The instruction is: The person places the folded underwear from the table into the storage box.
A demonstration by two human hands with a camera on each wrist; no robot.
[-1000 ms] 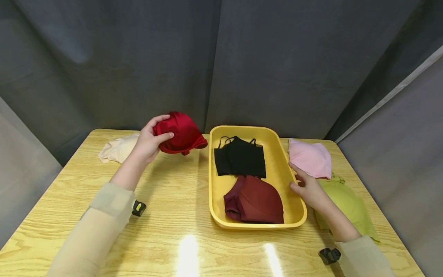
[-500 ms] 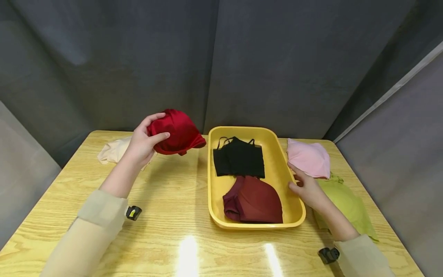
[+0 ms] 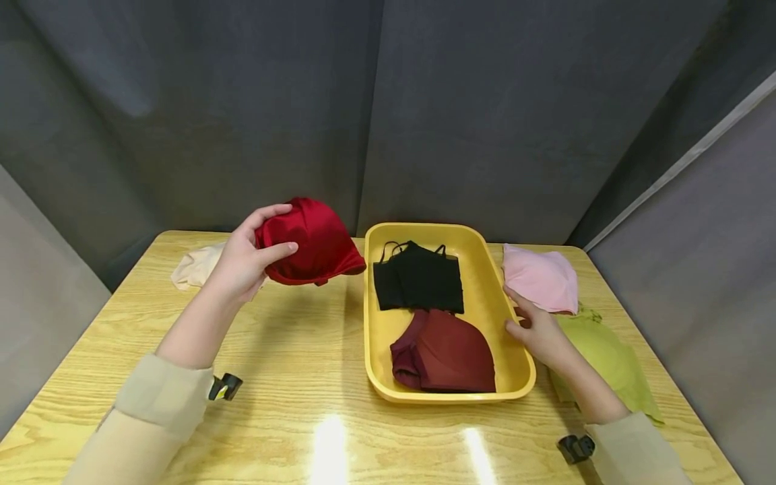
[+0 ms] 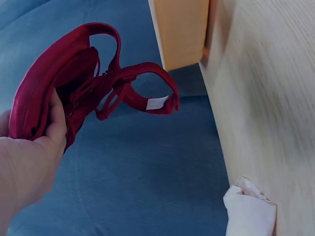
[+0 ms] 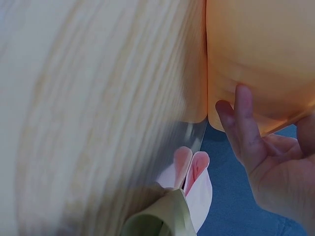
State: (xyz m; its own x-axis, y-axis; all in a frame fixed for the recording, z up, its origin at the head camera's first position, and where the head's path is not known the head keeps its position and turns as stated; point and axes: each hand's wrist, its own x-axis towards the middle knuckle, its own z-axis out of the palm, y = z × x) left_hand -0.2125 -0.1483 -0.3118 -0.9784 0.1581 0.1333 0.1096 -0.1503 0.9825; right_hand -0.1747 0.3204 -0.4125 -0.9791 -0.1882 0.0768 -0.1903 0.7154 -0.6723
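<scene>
Forming the backdrop, a grey curtain [image 3: 242,114] hangs behind a wooden table [image 3: 285,417]. A yellow tub [image 3: 451,397] stands on the table. Right of the tub lies the lime bra [image 3: 606,353], partly beneath the right forearm [image 3: 591,394]. The maroon bra [image 3: 457,353] lies folded in the near end of the tub. The red bra [image 3: 324,242], also folded, is held above the table, left of the tub; its right tip is near the tub's left rim in the head view. The black bra [image 3: 427,276] lies in the tub behind the maroon one. The pink bra [image 3: 542,276] lies right of the tub, just behind the lime one. The cream garment [image 3: 197,266] lies at far left, partly hidden by the left hand [image 3: 239,259].

Left hand: grips the red bra at its left end, thumb on the near face, fingers over the upper left edge. Most of the bra projects rightward beyond the fingertips.

Right hand [image 3: 542,330]: pinches the tub's right rim, thumb inside, fingers against the outer wall.

Red straps [image 4: 116,44] loop free of the left fingers. One loop carries a white label [image 4: 156,103].
</scene>
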